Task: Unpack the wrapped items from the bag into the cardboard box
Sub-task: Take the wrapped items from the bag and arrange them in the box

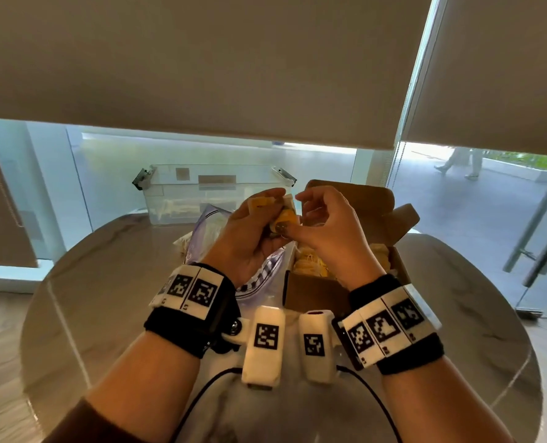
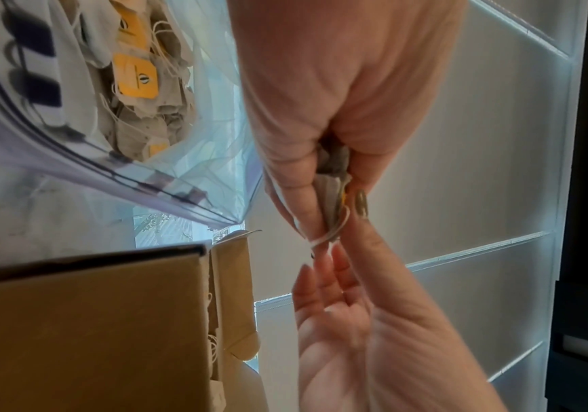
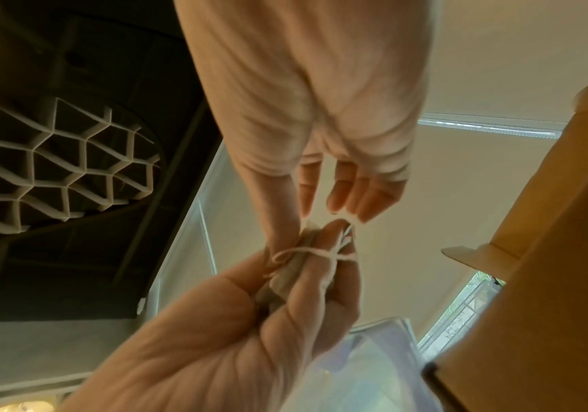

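The left hand [image 1: 249, 233] is clenched around a small bunch of wrapped items [image 1: 283, 219], held in the air with its yellow tags uppermost, while the right hand [image 1: 326, 228] pinches the string [image 3: 306, 251] looped about that bunch. Below the grip to the left, the clear zip bag [image 2: 91, 145] on the counter [image 1: 112, 314] holds more grey sachets with yellow tags bearing a dark emblem, any lettering too blurred to read. Below to the right, the open cardboard box [image 1: 313, 292] appears to hold a pile of the same.
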Tool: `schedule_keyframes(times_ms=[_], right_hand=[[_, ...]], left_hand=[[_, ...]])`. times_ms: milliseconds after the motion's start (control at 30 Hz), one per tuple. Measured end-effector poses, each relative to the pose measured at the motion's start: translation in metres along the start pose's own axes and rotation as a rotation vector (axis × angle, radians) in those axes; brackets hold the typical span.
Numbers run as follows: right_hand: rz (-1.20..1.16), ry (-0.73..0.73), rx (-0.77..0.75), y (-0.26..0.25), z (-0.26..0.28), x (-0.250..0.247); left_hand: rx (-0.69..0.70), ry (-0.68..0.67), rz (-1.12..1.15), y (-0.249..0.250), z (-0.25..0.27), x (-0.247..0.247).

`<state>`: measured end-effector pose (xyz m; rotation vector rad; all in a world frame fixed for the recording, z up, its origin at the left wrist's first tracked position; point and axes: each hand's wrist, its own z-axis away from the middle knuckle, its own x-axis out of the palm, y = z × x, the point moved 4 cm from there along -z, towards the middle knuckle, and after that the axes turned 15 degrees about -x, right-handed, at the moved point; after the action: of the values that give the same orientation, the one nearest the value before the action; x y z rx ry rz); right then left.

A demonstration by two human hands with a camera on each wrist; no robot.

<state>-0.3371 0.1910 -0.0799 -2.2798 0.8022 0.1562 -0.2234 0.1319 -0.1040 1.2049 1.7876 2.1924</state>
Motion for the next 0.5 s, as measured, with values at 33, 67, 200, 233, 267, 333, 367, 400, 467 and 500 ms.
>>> schedule_keyframes(times_ms=[33, 67, 200, 233, 267, 333, 367, 400, 467, 500], right_hand=[[0.041, -0.004, -0.020, -0.0011, 0.0003, 0.0008], [0.068, -0.009, -0.035, -0.0021, 0.0006, 0.0021], [0.071, -0.048, -0.022, -0.0035, 0.0001, 0.0036], [0.054, -0.062, -0.007, -0.0033, 0.0001, 0.0033], [0.041, -0.076, 0.003, -0.0031, 0.0001, 0.0031], [0.034, -0.088, 0.009, -0.0033, 0.0001, 0.0024], [0.029, -0.080, 0.014, -0.0032, -0.0001, 0.0014], [0.017, -0.064, 0.021, -0.0036, -0.0002, 0.0001], [-0.038, -0.030, 0.050, -0.0049, -0.0008, -0.0035], [-0.081, -0.020, 0.070, -0.0058, -0.0007, -0.0049]], left_hand=[[-0.003, 0.001, -0.003, -0.0008, 0.0003, 0.0008], [-0.005, -0.004, -0.007, -0.0015, 0.0008, 0.0019], [0.008, -0.032, 0.023, -0.0023, -0.0003, 0.0014], [0.018, -0.030, 0.033, -0.0017, -0.0008, 0.0006], [0.027, -0.025, 0.041, -0.0013, -0.0012, 0.0000], [0.039, -0.016, 0.048, -0.0011, -0.0012, -0.0008], [0.042, -0.007, 0.046, -0.0012, -0.0008, -0.0009], [0.047, 0.000, 0.044, -0.0011, -0.0003, -0.0014], [0.055, 0.018, 0.042, -0.0001, 0.0000, -0.0027], [0.057, 0.028, 0.045, 0.0005, 0.0003, -0.0036]])
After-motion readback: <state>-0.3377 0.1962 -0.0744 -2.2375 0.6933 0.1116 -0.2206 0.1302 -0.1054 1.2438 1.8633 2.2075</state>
